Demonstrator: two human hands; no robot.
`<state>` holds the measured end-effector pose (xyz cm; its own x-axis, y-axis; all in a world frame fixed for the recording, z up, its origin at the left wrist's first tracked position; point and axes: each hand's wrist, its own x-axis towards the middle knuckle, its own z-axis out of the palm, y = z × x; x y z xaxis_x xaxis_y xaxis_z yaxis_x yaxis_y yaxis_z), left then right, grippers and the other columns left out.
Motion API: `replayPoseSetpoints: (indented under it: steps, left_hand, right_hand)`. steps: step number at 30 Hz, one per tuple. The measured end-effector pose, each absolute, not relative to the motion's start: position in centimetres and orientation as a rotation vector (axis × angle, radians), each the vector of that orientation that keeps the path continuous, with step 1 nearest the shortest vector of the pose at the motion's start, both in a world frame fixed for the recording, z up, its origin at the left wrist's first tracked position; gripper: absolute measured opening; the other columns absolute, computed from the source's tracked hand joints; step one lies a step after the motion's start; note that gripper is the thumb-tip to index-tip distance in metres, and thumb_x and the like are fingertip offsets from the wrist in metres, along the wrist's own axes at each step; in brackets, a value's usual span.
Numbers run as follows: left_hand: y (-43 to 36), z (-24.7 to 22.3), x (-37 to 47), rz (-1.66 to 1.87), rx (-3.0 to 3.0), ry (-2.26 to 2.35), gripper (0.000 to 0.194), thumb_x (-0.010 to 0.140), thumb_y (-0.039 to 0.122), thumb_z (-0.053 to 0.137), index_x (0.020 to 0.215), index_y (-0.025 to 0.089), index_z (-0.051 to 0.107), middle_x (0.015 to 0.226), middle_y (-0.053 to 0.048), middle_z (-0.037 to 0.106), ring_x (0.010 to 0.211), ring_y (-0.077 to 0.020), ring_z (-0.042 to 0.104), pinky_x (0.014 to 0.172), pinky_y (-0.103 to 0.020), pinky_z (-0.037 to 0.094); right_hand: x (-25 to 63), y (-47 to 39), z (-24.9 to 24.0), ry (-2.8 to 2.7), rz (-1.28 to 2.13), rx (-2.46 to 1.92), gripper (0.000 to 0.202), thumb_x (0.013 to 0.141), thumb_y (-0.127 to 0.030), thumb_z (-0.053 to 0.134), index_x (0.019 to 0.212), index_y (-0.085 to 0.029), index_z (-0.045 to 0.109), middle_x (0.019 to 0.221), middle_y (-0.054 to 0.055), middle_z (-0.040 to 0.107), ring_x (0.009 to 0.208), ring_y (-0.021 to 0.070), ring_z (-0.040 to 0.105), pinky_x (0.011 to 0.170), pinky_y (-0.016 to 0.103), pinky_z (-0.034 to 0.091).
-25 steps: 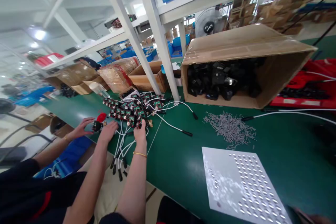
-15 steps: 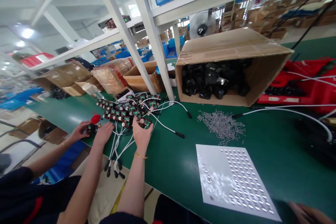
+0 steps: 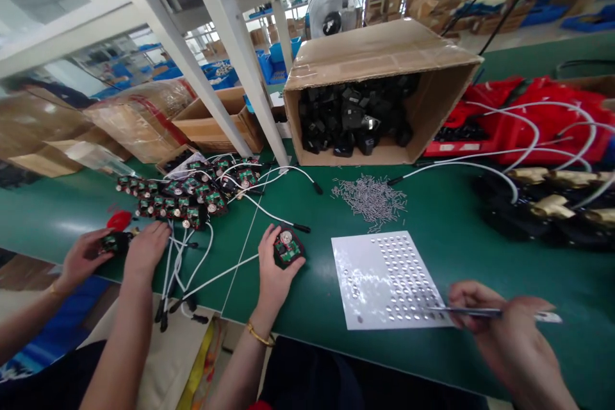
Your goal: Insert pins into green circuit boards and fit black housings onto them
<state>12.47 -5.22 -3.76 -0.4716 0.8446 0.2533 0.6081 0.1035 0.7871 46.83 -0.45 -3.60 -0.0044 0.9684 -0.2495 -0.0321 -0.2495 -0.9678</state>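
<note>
"Where is the circuit-board module (image 3: 288, 247)?"

"At the near middle of the green table (image 3: 312, 304), in the left hand (image 3: 275, 275); thumb and fingers curl round its edges, parted by its width."

"And the right hand (image 3: 504, 327)?"

"At near right, closed on metal tweezers (image 3: 480, 311); their tips reach over silver discs (image 3: 408, 269) on a white sheet (image 3: 362, 285); small grey pins (image 3: 372, 200) lie heaped beyond; farther stands a cardboard box (image 3: 375, 54)."

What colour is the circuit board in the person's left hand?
The circuit board is green, clearest in the head view.
</note>
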Motion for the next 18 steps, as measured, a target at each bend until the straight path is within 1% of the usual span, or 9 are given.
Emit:
replayPoseSetpoints:
  steps: [2, 4, 6, 8, 10, 11, 13, 15, 18]
  left_hand:
    - [-4.9, -4.4, 12.6, 1.402, 1.231, 1.995, 0.074, 0.071, 0.029, 0.068, 0.133, 0.023, 0.029, 0.131, -0.011, 0.042, 0.117, -0.0257, 0.047, 0.099, -0.042, 0.038]
    - [-4.7, -4.8, 12.5, 1.484, 1.064, 1.941, 0.082, 0.068, 0.03, 0.07, 0.134, 0.021, 0.024, 0.126, -0.012, 0.046, 0.11, -0.0238, 0.052, 0.094, -0.039, 0.043]
    - [-4.8, -4.6, 12.5, 1.472, 0.99, 1.93, 0.079, 0.064, 0.03, 0.073, 0.129, 0.019, 0.03, 0.119, -0.012, 0.05, 0.103, -0.0228, 0.055, 0.09, -0.037, 0.045]
    - [-5.1, -3.8, 12.5, 1.346, 1.026, 1.87, 0.067, 0.063, 0.032, 0.071, 0.121, 0.018, 0.039, 0.11, -0.009, 0.055, 0.096, -0.022, 0.058, 0.086, -0.037, 0.047]
    - [-5.4, -2.5, 13.0, 1.151, 1.194, 1.74, 0.059, 0.063, 0.037, 0.069, 0.113, 0.018, 0.045, 0.104, -0.008, 0.056, 0.092, -0.0228, 0.058, 0.083, -0.037, 0.047]
    - [-5.5, -1.8, 13.4, 1.052, 1.307, 1.664, 0.057, 0.062, 0.04, 0.069, 0.11, 0.018, 0.048, 0.104, -0.008, 0.055, 0.093, -0.0242, 0.057, 0.084, -0.038, 0.046]
    - [-5.5, -0.8, 14.4, 0.88, 1.504, 1.517, 0.053, 0.059, 0.044, 0.07, 0.102, 0.017, 0.055, 0.109, -0.011, 0.052, 0.102, -0.0279, 0.052, 0.088, -0.039, 0.043]
    - [-5.1, -0.4, 15.5, 0.781, 1.559, 1.412, 0.046, 0.06, 0.041, 0.07, 0.097, 0.017, 0.058, 0.119, -0.012, 0.048, 0.11, -0.0294, 0.047, 0.091, -0.037, 0.041]
    - [-4.2, -1.0, 16.7, 0.678, 1.427, 1.341, 0.046, 0.067, 0.033, 0.065, 0.109, 0.017, 0.054, 0.114, -0.01, 0.055, 0.101, -0.0248, 0.054, 0.084, -0.033, 0.044]
  right_hand:
    - [46.0, -0.7, -3.6, -0.942, 1.534, -1.358, 0.088, 0.075, -0.079, 0.005, 0.064, -0.016, 0.065, 0.053, 0.008, 0.056, 0.044, 0.0143, 0.048, 0.039, 0.024, 0.04]
    - [45.5, -1.0, -3.7, -0.808, 1.629, -1.334, 0.085, 0.073, -0.081, 0.012, 0.073, -0.016, 0.067, 0.065, 0.011, 0.064, 0.055, 0.0168, 0.057, 0.047, 0.025, 0.047]
    - [45.3, -1.1, -3.8, -0.742, 1.65, -1.31, 0.067, 0.073, -0.077, 0.038, 0.079, -0.017, 0.067, 0.079, 0.012, 0.068, 0.068, 0.0195, 0.062, 0.057, 0.026, 0.051]
    - [45.1, -1.3, -3.9, -0.75, 1.62, -1.306, 0.043, 0.068, -0.058, 0.068, 0.082, -0.018, 0.065, 0.08, 0.009, 0.069, 0.069, 0.0178, 0.063, 0.061, 0.025, 0.051]
    - [44.8, -1.8, -4.1, -0.795, 1.554, -1.332, 0.032, 0.063, -0.039, 0.079, 0.082, -0.018, 0.064, 0.074, 0.005, 0.069, 0.063, 0.0141, 0.061, 0.059, 0.022, 0.049]
    - [44.6, -2.0, -4.3, -0.824, 1.522, -1.343, 0.03, 0.063, -0.036, 0.079, 0.081, -0.018, 0.063, 0.071, 0.004, 0.069, 0.06, 0.013, 0.06, 0.058, 0.021, 0.049]
    - [44.1, -2.6, -4.7, -0.884, 1.474, -1.35, 0.027, 0.069, -0.038, 0.075, 0.08, -0.017, 0.062, 0.067, 0.004, 0.068, 0.056, 0.013, 0.06, 0.054, 0.022, 0.048]
    - [43.5, -3.0, -5.1, -0.951, 1.459, -1.354, 0.028, 0.072, -0.042, 0.071, 0.08, -0.017, 0.061, 0.066, 0.004, 0.068, 0.055, 0.0146, 0.06, 0.053, 0.025, 0.049]
    - [43.0, -3.4, -5.5, -1.069, 1.444, -1.377, 0.028, 0.074, -0.043, 0.068, 0.08, -0.016, 0.061, 0.065, 0.005, 0.067, 0.056, 0.0163, 0.061, 0.054, 0.027, 0.05]
